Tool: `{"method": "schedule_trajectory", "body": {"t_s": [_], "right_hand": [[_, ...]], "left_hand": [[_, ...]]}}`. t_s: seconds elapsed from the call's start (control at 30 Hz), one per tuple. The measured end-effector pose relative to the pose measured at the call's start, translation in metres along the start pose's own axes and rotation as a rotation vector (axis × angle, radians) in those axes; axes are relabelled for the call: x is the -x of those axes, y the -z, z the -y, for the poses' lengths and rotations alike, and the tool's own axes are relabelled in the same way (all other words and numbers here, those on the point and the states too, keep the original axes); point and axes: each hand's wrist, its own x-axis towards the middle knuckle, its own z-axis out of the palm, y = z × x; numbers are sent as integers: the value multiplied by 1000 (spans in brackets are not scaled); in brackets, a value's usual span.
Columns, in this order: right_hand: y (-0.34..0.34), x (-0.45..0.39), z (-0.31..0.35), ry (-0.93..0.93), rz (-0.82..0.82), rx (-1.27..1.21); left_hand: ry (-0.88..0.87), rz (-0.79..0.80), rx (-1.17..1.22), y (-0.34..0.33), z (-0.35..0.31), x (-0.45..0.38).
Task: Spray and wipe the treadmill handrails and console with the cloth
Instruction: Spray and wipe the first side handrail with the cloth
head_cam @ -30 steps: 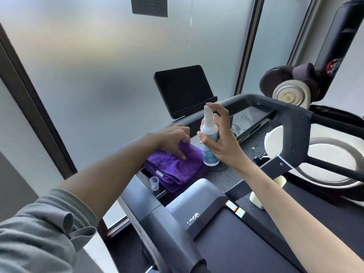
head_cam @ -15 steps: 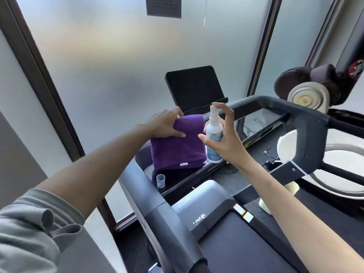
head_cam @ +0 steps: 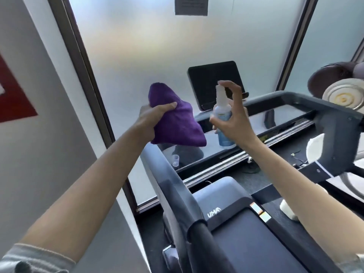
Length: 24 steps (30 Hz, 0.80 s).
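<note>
My left hand (head_cam: 152, 120) grips a purple cloth (head_cam: 178, 120) and holds it up in the air above the left end of the treadmill console (head_cam: 226, 146). My right hand (head_cam: 234, 119) holds a small clear spray bottle (head_cam: 222, 115) upright, index finger curled over the nozzle, which points toward the cloth. The left handrail (head_cam: 177, 194) runs from the console toward me. The right handrail (head_cam: 334, 123) is grey and crosses at the right. A dark tablet screen (head_cam: 214, 83) stands behind the console.
A small clear cap (head_cam: 175, 160) stands on the console's left end. Frosted glass and a dark window frame (head_cam: 88, 75) lie ahead. Rolled mats and gym gear (head_cam: 344, 95) are at the right. The treadmill belt and motor cover (head_cam: 222, 200) lie below.
My left hand has lifted the purple cloth off the console and raised it to the left. The right hand has raised the spray bottle beside it. The view has tilted left.
</note>
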Motion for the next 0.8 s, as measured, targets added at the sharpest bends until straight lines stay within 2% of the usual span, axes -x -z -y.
{"method": "schedule_trajectory", "body": {"t_s": [0.13,0.4,0.53,0.8], "right_hand": [[-3,32,29,16,68,36],[32,117,110,-53,9,160],[61,150,149,-49,46,215],[106,205,194,-39,77,178]], "left_hand": [[7,-4,51,-4,12,52],[-6,31,69,15,29,168],[19,50,116,29,30,222],[-6,-75,154,19,42,316]]}}
